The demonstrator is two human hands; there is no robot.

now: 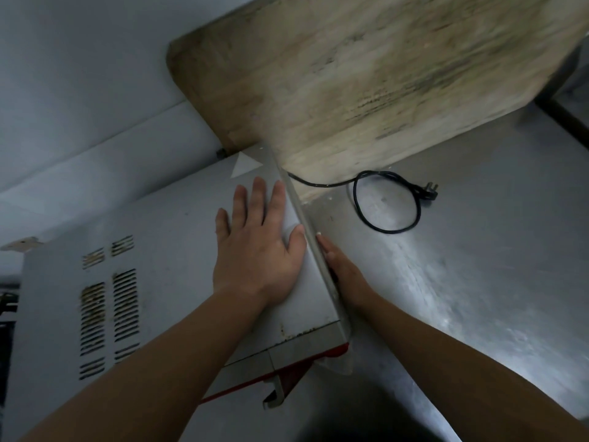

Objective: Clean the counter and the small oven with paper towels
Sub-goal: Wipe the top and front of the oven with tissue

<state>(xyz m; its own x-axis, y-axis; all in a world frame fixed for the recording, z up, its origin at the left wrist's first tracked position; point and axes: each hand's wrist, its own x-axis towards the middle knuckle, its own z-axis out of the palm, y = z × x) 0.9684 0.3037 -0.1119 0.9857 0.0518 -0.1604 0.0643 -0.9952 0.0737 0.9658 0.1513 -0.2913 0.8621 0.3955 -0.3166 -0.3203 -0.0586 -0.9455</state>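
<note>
The small oven is a silver box with vent slots on top and red trim at its front, standing on the steel counter. My left hand lies flat on the oven's top near its right edge, fingers spread, holding nothing. My right hand presses against the oven's right side. One fingertip shows at the top edge; the other fingers are hidden behind the rim. A pale crumpled sheet, perhaps a paper towel, pokes out under the oven's front right corner.
A large worn wooden board leans behind the oven, over the counter. The oven's black cord and plug lie coiled on the counter to the right. A grey wall runs along the left.
</note>
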